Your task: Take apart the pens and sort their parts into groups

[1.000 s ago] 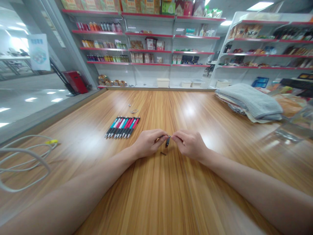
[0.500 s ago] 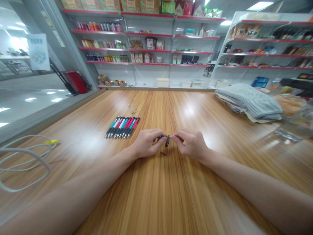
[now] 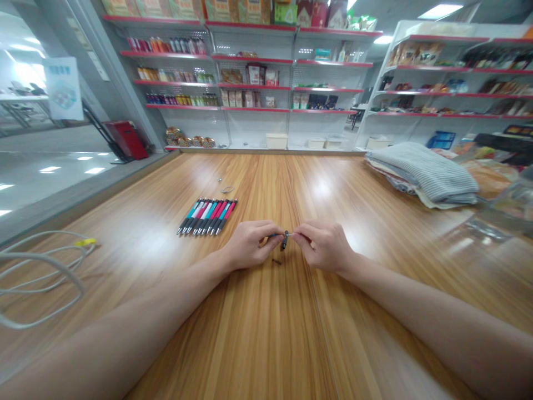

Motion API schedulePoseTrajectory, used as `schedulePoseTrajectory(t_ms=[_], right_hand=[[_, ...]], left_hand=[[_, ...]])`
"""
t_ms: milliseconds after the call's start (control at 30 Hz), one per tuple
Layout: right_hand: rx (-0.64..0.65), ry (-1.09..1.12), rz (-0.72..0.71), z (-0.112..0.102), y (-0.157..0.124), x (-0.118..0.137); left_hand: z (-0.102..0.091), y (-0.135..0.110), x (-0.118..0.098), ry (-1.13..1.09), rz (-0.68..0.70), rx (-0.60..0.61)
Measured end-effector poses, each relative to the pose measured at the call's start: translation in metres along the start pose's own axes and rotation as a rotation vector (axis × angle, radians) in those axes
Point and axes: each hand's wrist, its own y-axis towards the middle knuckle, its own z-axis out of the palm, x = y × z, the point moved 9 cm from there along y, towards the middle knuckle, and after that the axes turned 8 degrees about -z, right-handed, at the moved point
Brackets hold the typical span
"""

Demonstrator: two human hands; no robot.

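Note:
My left hand is closed in a pinch around a dark pen part, most of it hidden by the fingers. Facing it, my right hand pinches a thin, pale pen part whose end shows in the narrow gap between the fingertips. A short black pen piece is just below this gap, seemingly on the table. Closer to me lies a tiny dark piece, too small to name. Left of my hands, several pens with red, teal and white barrels lie side by side in a row.
Behind the pens, a small ring-shaped item and a tiny object rest on the wooden table. A coiled white cable is at left. Folded cloths and a clear container stand right. Stocked shelves line the back.
The fingertips have shifted very slightly, and more of the thin pale part shows between my hands. The black piece below them looks a little tilted compared with before.

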Motion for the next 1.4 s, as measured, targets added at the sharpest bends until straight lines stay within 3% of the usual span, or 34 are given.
schedulePoseTrajectory(t_ms=[567, 1000, 1200, 1400], right_hand=[[0.005, 0.015, -0.072, 0.003, -0.001, 0.003], [0.015, -0.046, 0.022, 0.005, 0.001, 0.0], [-0.032, 0.011, 0.057, 0.002, 0.0, -0.005], [0.001, 0.03, 0.059, 0.007, 0.001, -0.006]], left_hand=[[0.001, -0.002, 0.002, -0.013, 0.032, -0.006], [0.0, 0.001, 0.001, 0.013, -0.021, 0.007], [-0.001, 0.003, 0.007, 0.008, -0.066, -0.002], [-0.001, 0.002, 0.011, 0.057, -0.103, 0.007]])
